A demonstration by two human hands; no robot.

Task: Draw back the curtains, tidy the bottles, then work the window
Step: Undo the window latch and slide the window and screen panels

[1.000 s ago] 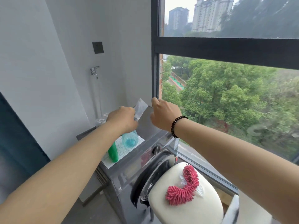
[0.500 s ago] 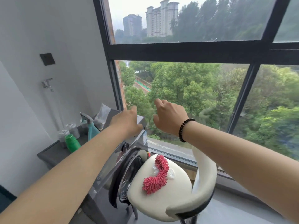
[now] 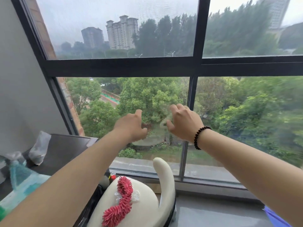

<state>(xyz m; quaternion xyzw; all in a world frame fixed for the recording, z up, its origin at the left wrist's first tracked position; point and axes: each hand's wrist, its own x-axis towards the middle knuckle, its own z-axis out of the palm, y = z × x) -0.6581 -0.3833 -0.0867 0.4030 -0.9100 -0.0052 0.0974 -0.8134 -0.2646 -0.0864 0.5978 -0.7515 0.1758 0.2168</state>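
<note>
Since half a second ago, both my hands have left the washer top and swung right toward the window (image 3: 164, 68); the bottles have slid to the lower left edge of view.

Landmark: window, black-framed, four panes visible, two upper and two lower, split by one horizontal bar and one vertical post (image 3: 191, 95). Trees and two tower blocks beyond the glass.

Left hand (image 3: 131, 126): one, raised in front of the lower left pane, fingers curled loosely, thumb out, holding nothing. Whether it touches the glass I cannot tell.

Right hand (image 3: 183, 123): one, raised just left of the vertical post, fingers spread and bent, holding nothing. One dark bead bracelet (image 3: 199, 136) on its wrist.

Room: grey wall left of the window; grey sill (image 3: 213, 208) running below it.

Surface: dark washer top (image 3: 65, 149), below and left of the window, meeting the frame's lower left corner.

On the washer top: one clear plastic bag (image 3: 39, 148); one teal spray bottle (image 3: 18, 171), blurred; one green bottle (image 3: 3, 212), only a sliver at the picture's edge.

Below the window: one cream chair (image 3: 144, 208), backrest toward the sill. On its seat: one pink fuzzy strip (image 3: 121, 200).

Below the window's right end: one purple item (image 3: 273, 217), partly cut off, unidentified.
</note>
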